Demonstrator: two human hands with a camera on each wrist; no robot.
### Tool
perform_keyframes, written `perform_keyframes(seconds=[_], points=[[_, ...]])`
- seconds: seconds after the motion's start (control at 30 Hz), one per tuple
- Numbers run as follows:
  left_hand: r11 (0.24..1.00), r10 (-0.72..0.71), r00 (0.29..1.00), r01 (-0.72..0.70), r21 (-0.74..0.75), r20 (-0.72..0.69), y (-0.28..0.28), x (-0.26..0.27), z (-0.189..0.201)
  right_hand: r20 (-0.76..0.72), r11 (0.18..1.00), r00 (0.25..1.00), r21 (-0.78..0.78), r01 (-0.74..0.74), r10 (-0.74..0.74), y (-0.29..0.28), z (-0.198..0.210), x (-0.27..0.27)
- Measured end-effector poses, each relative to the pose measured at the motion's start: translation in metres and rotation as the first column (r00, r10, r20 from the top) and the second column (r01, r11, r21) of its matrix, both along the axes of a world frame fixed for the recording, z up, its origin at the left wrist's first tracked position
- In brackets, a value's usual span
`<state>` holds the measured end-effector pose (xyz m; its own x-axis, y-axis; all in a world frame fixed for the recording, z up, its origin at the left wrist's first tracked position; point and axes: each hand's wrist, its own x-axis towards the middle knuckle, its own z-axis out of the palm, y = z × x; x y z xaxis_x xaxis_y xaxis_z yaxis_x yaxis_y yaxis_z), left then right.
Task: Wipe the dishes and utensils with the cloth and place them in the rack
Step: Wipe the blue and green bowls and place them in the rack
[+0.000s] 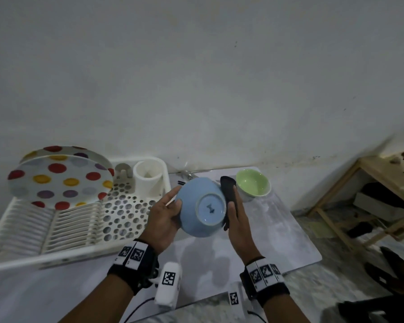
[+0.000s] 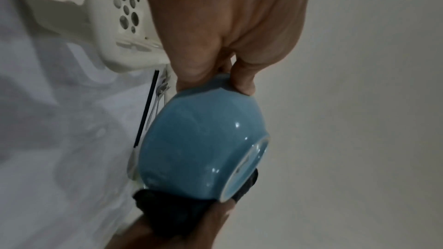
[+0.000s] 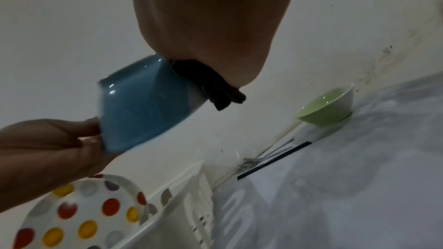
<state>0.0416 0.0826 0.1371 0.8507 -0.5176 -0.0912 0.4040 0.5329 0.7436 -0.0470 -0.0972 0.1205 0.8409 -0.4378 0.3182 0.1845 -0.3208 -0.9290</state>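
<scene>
A light blue bowl [image 1: 202,207] is held in the air with its base toward me, above the grey table. My left hand [image 1: 167,210] grips its left rim, thumb on the outside. My right hand [image 1: 237,217] presses a dark cloth [image 1: 229,194] against the bowl's right side. The left wrist view shows the bowl [image 2: 203,145] with the cloth [image 2: 172,213] beneath it. From the right wrist the bowl [image 3: 141,105] and cloth [image 3: 210,84] show under the palm. The white rack [image 1: 84,220] at left holds two spotted plates [image 1: 58,180] upright.
A green bowl [image 1: 253,186] stands on the table behind my right hand. Black chopsticks and metal utensils [image 3: 271,156] lie between it and the rack. A white cutlery cup [image 1: 148,177] sits in the rack's back corner. A wooden shelf [image 1: 373,199] stands at right.
</scene>
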Motion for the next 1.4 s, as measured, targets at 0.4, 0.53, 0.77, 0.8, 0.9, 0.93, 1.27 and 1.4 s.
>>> perform_keyframes(seconds=[0.4, 0.53, 0.77, 0.8, 0.9, 0.93, 1.27, 1.4], points=[[0.987, 0.112, 0.985, -0.126, -0.101, -0.129, 0.038, 0.003, 0.03, 0.138, 0.804, 0.99, -0.587, 0.094, -0.015, 0.094, -0.009, 0.012], [0.989, 0.121, 0.982, -0.132, -0.07, -0.143, 0.049, 0.004, 0.033, 0.096, 0.533, 0.995, -0.841, 0.09, -0.015, 0.095, -0.004, 0.024], [0.987, 0.158, 0.981, -0.155, 0.029, -0.116, 0.061, 0.01, 0.03, -0.037, 0.403, 0.994, -0.912, -0.076, 0.105, 0.097, 0.026, 0.047], [0.987, 0.161, 0.981, -0.158, 0.041, -0.105, 0.063, 0.012, 0.028, -0.061, 0.427, 0.991, -0.898, -0.108, 0.122, 0.097, 0.028, 0.05], [0.985, 0.167, 0.982, -0.162, 0.068, -0.085, 0.068, 0.017, 0.024, -0.112, 0.493, 0.981, -0.852, -0.177, 0.159, 0.1, 0.034, 0.061], [0.984, 0.162, 0.985, -0.157, 0.081, -0.061, 0.07, 0.018, 0.023, -0.126, 0.527, 0.979, -0.828, -0.193, 0.16, 0.102, 0.037, 0.065], [0.946, 0.146, 0.983, -0.172, 0.273, 0.115, 0.098, 0.017, 0.006, -0.275, 0.883, 0.936, -0.353, -0.309, 0.218, 0.089, 0.055, 0.098], [0.949, 0.152, 0.982, -0.178, 0.261, 0.114, 0.116, 0.04, 0.01, -0.284, 0.963, 0.927, -0.037, -0.267, 0.246, 0.072, 0.039, 0.091]])
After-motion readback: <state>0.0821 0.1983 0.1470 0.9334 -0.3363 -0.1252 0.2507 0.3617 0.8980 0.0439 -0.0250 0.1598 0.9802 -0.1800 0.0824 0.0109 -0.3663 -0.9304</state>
